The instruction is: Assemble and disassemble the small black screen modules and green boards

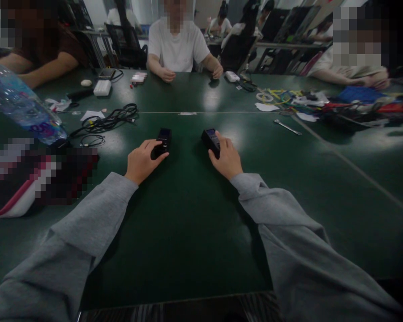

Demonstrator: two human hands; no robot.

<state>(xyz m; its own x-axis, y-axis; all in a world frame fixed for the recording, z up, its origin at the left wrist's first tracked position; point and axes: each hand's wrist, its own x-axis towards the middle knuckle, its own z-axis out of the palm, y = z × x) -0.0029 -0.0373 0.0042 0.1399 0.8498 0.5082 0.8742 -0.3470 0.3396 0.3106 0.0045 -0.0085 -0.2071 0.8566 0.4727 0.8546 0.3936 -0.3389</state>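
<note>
Water bottle (23, 107), black cables (107, 120), wrench (287, 127).

green table (195, 232), black chairs (127, 42) behind

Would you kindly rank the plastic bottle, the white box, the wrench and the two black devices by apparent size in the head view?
1. Plastic bottle, though it lies nearest the camera.
2. Wrench, by length.
3. Two black devices, at the left hand and at the right hand: alike.
4. White box, farther away, so unsure.
</note>
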